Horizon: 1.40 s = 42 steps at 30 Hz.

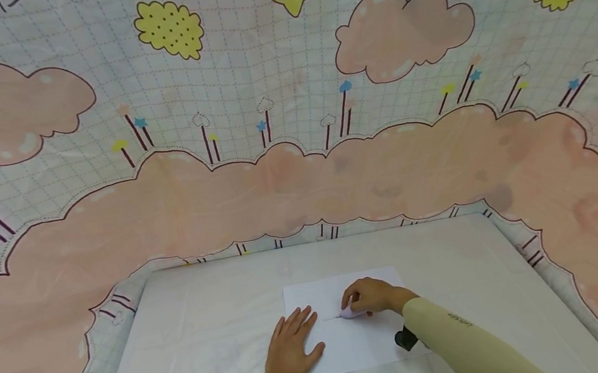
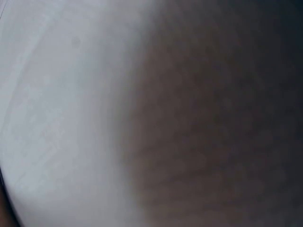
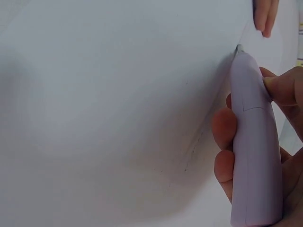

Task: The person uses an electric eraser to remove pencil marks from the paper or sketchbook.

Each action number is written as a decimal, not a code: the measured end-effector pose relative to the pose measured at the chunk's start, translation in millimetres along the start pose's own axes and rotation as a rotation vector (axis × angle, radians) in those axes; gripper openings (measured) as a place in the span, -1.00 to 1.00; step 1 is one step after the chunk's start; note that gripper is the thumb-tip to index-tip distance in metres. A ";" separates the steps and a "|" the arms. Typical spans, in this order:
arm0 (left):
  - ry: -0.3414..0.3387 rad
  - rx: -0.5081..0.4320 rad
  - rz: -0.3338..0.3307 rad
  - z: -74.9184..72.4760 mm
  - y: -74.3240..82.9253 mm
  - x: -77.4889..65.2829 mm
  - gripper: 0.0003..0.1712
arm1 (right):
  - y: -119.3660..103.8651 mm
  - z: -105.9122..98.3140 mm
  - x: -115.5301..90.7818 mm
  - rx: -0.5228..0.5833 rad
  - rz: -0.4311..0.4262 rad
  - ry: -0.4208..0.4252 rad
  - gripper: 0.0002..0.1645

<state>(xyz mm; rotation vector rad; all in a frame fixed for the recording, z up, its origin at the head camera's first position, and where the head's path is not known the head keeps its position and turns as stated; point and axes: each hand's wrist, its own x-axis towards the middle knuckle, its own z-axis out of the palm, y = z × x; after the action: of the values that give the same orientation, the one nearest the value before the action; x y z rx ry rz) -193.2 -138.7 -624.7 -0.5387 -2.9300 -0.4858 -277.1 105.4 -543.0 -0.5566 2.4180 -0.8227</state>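
Right hand (image 1: 373, 295) wrapped round a pale lilac, smooth pen-shaped tool (image 3: 256, 156) above a white rectangular paper sheet (image 1: 364, 348).
The head view sets the tool near the sheet's middle, pointing to 9 o'clock, with the left hand (image 1: 292, 352) lying straight-fingered at 8 o'clock on the white-covered desk (image 1: 198, 328) and sheet; only the right-wrist view bares the metal tip (image 3: 240, 48) and barrel seam (image 3: 255, 109). The left-wrist view is blurred.

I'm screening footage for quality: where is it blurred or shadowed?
Left wrist: heavily blurred, the right side dark; right wrist: the lavender pen-shaped tool fairly crisp, the paper softly shaded beside it; head: fairly even light, left hand and right hand readable.
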 end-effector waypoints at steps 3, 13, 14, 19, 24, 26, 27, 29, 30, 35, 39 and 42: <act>0.015 -0.001 0.003 1.0 -1.0 -0.5 -0.29 | 0.1 -0.6 -2.0 -0.002 0.021 0.003 -0.76; 0.053 0.020 0.029 4.6 -3.0 -0.3 -0.29 | 0.9 0.0 -0.5 0.005 -0.002 -0.001 -0.75; 0.056 0.014 0.028 4.5 -3.0 -0.2 -0.29 | 1.2 0.4 0.6 0.001 -0.009 -0.002 -0.74; 0.088 0.016 0.045 4.8 -3.5 -0.1 -0.30 | 2.2 2.7 4.5 -0.006 -0.020 0.002 -0.74; 0.075 -0.002 0.036 1.3 -1.5 -0.1 -0.30 | 2.9 5.6 7.0 -0.007 -0.029 0.009 -0.72; 0.061 -0.007 0.029 0.3 -0.9 -0.1 -0.31 | 3.1 6.8 7.8 -0.006 -0.030 0.010 -0.72; 0.054 -0.008 0.026 0.1 -0.8 -0.2 -0.31 | 3.3 7.5 8.2 -0.007 -0.027 0.010 -0.72; 0.050 -0.009 0.024 0.8 -0.9 0.2 -0.30 | 3.0 8.6 8.6 -0.005 -0.019 0.010 -0.73; 0.049 -0.008 0.024 1.1 -1.0 0.3 -0.30 | 2.8 9.1 8.8 -0.006 -0.014 0.010 -0.73; 0.042 -0.011 0.024 0.4 -0.5 0.8 -0.30 | 0.9 9.7 8.5 -0.003 -0.002 0.011 -0.74; 0.037 -0.007 0.022 -0.4 -0.1 1.1 -0.30 | 0.5 8.3 7.8 0.002 -0.001 0.012 -0.75; 0.031 -0.008 0.019 -1.3 0.2 1.0 -0.30 | 1.9 7.0 7.2 -0.005 -0.004 0.013 -0.75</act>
<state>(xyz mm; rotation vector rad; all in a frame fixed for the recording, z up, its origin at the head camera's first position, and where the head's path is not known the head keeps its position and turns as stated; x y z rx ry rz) -194.1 -138.7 -623.2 -0.5539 -2.8925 -0.4991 -279.0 99.9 -551.4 -0.5599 2.4326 -0.8242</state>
